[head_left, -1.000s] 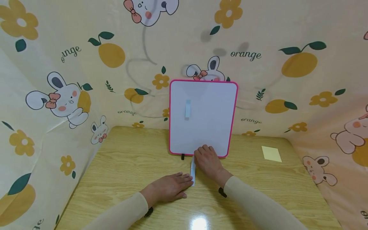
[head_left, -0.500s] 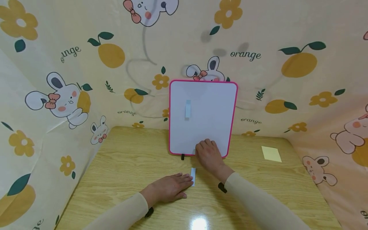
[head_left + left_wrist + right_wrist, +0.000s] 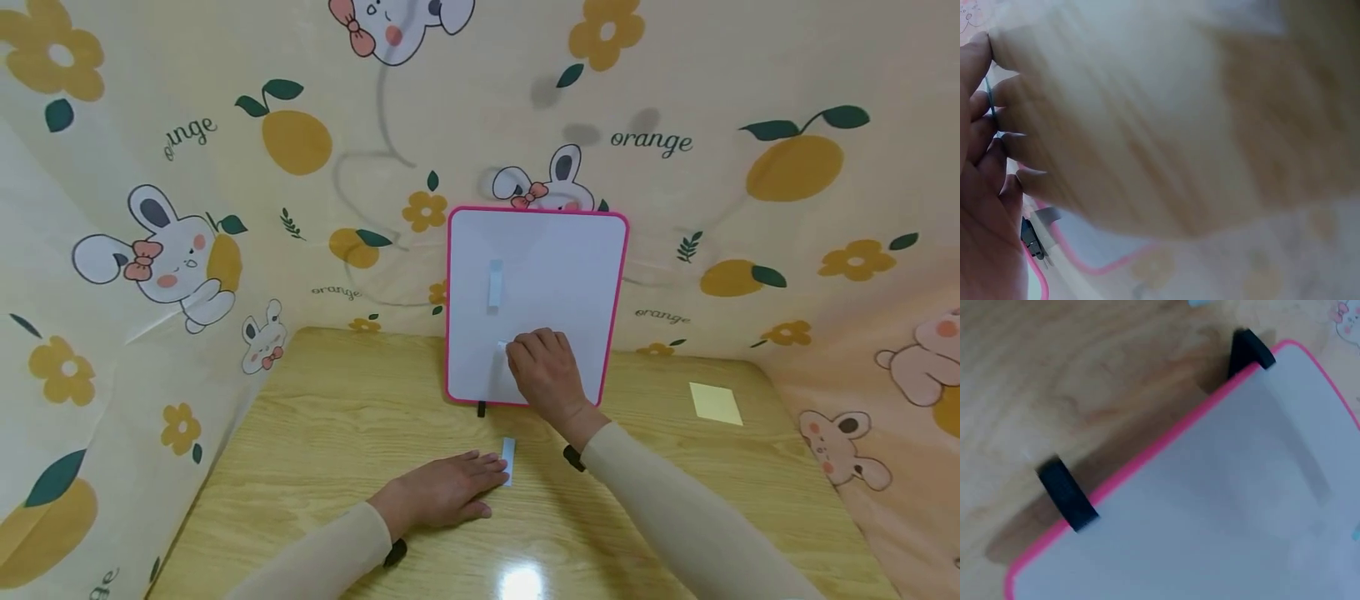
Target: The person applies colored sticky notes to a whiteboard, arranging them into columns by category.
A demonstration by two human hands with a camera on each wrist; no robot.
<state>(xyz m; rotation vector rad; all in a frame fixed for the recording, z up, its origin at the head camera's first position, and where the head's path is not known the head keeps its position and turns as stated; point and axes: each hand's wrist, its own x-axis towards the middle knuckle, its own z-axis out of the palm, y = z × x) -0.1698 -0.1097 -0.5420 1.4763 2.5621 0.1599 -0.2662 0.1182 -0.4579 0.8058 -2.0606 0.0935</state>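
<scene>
My left hand point(image 3: 446, 490) lies flat on the table, fingertips on a short pale blue strip point(image 3: 508, 461). In the left wrist view that hand point(image 3: 988, 206) shows at the left edge, beside its blurred reflection. My right hand point(image 3: 546, 375) is raised before the lower part of a whiteboard point(image 3: 555, 275) with a pink frame. Between its thumb and fingers it pinches a small pale blue piece point(image 3: 501, 343), mostly hidden. Another pale blue strip point(image 3: 495, 285) sticks upright on the board's upper left. The right wrist view shows the whiteboard point(image 3: 1197, 519) but no hand.
The board leans near the back wall point(image 3: 360, 150), which has a rabbit and orange print. Black feet point(image 3: 1066, 494) hold its lower edge on the wooden table point(image 3: 337, 392). A yellow paper square point(image 3: 716, 403) lies at the right.
The long strip on the table has become shorter. My right hand has risen from the table to the board, carrying a pale blue piece. The left hand has stayed in place.
</scene>
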